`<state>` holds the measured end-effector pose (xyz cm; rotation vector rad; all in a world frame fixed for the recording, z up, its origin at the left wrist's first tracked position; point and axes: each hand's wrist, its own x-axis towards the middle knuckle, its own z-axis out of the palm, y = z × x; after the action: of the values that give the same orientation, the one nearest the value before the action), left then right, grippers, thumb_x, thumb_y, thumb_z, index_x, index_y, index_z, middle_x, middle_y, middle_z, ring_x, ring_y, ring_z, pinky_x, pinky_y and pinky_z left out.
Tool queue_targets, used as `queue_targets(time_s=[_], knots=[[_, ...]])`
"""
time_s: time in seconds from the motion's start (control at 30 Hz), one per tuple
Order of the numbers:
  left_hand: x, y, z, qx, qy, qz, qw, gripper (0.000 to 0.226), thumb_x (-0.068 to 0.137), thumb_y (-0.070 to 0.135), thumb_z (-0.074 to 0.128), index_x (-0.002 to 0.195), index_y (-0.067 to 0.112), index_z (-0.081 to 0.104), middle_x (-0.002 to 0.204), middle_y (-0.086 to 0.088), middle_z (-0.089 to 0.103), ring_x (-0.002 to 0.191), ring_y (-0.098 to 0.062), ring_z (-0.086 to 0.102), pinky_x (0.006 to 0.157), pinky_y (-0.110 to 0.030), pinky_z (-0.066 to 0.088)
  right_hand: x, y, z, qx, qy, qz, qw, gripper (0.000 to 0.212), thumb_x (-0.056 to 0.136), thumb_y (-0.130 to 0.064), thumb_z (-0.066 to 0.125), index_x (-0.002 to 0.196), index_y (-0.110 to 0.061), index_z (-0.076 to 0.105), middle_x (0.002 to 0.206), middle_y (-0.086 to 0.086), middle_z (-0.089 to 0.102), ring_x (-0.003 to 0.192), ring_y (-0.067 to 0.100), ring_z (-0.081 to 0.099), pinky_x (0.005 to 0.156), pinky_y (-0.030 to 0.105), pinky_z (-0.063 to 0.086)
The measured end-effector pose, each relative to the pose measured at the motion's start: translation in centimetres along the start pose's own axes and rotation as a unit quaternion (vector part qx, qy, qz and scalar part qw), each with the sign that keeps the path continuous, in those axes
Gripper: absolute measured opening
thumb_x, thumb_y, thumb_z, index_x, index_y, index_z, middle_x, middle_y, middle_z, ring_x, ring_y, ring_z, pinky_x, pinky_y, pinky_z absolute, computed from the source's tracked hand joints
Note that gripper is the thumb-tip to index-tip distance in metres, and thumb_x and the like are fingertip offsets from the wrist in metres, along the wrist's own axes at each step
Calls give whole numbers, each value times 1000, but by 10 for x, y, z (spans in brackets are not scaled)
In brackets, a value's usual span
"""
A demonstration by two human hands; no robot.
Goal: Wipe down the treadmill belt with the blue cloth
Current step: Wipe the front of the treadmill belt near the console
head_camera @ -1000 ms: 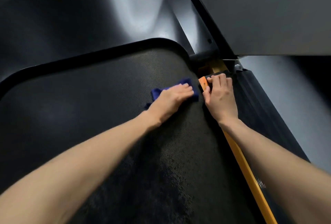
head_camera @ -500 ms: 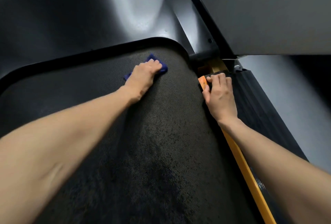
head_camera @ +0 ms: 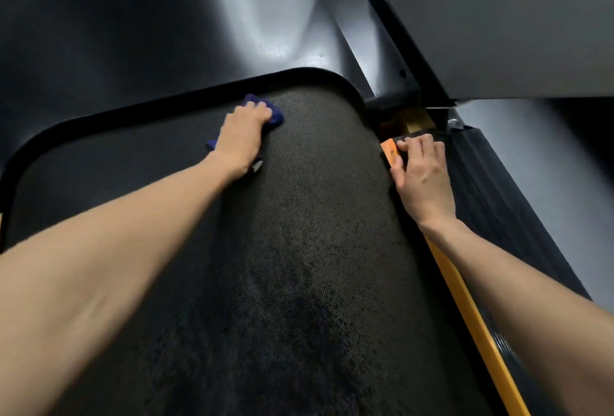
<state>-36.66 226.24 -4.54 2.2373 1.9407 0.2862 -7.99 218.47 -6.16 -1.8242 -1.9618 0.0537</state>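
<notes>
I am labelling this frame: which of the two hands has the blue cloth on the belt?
The left hand, covering the blue cloth; the right hand only rests on the side rail, without cloth.

Your left arm reaches forward, and your left hand [head_camera: 244,136] lies palm down with its fingers [head_camera: 256,113] curled over the blue cloth [head_camera: 275,117]. Your right arm extends along the right side. Your right hand [head_camera: 423,179] rests palm down, its fingers together and lightly bent.
</notes>
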Motion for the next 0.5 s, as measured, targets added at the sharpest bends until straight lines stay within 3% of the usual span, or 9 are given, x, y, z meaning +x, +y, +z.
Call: queue_targets(time_s=[0.07, 0.13, 0.17, 0.23, 0.3, 0.37, 0.4, 0.47, 0.5], knots=[[-4, 11, 4, 24, 39, -65, 997, 29, 87, 4, 45, 111, 9, 60, 112, -16, 57, 100, -37, 55, 83, -42, 42, 1, 0, 1, -8, 5, -1, 1000, 25, 94, -18, 47, 110, -1, 55, 107, 16, 51, 99, 30, 46, 86, 40, 45], [-27, 33, 18, -49, 60, 39, 996, 27, 87, 9, 41, 104, 8, 62, 105, -14, 60, 97, -31, 57, 82, -33, 39, 1, 0, 2, -10, 4, 1, 1000, 25, 93, -17, 47, 110, 0, 55, 107, 17, 51, 99, 30, 46, 86, 41, 46], [-47, 44, 21, -106, 27, 106, 988, 31, 86, 14, 37, 103, 6, 63, 105, -15, 61, 100, -29, 58, 85, -27, 36, 1, 0, 2, -10, 2, 1, 1000, 25, 93, -17, 47, 111, -1, 55, 108, 17, 51, 99, 30, 46, 86, 41, 46], [-91, 54, 26, -199, -107, 203, 953, 45, 89, 19, 32, 118, -4, 58, 126, -22, 55, 122, -27, 48, 104, -18, 24, 0, 0, 1, -10, 4, -2, 1000, 25, 94, -17, 47, 112, -1, 55, 108, 17, 51, 99, 30, 46, 86, 40, 45], [-104, 38, 22, -150, -137, 302, 931, 46, 95, 22, 38, 135, -1, 44, 146, -14, 38, 136, -18, 31, 110, -12, 8, 0, 1, 1, -9, 8, -2, 1000, 25, 93, -16, 48, 111, 0, 55, 108, 17, 52, 99, 30, 46, 87, 40, 45], [-86, 20, 16, -82, -111, 342, 930, 44, 97, 25, 41, 137, 6, 45, 146, -7, 38, 134, -14, 31, 110, -16, 14, 0, 1, 1, -13, 8, -4, 1000, 25, 93, -16, 47, 111, 0, 55, 108, 17, 52, 98, 31, 46, 87, 41, 45], [-68, 12, 14, -86, -95, 315, 940, 38, 96, 24, 43, 128, 5, 52, 137, -12, 49, 126, -19, 42, 107, -21, 24, 1, 1, 1, -15, 8, -4, 1000, 25, 93, -17, 47, 111, 0, 55, 107, 17, 52, 98, 31, 46, 87, 41, 45], [-29, 0, 9, -99, -15, 186, 978, 24, 90, 15, 44, 108, 14, 60, 113, -17, 62, 108, -28, 58, 95, -31, 39, 1, 1, 0, -16, 4, 1, 1000, 25, 94, -17, 46, 110, -1, 55, 108, 16, 51, 98, 29, 46, 87, 40, 44], [-17, -3, 9, -113, 24, 97, 989, 28, 89, 10, 45, 110, 17, 61, 114, -16, 64, 111, -30, 58, 96, -32, 40, 1, 1, 0, -18, 1, 2, 1000, 26, 94, -18, 46, 111, -1, 55, 108, 16, 51, 98, 29, 46, 87, 40, 45]])
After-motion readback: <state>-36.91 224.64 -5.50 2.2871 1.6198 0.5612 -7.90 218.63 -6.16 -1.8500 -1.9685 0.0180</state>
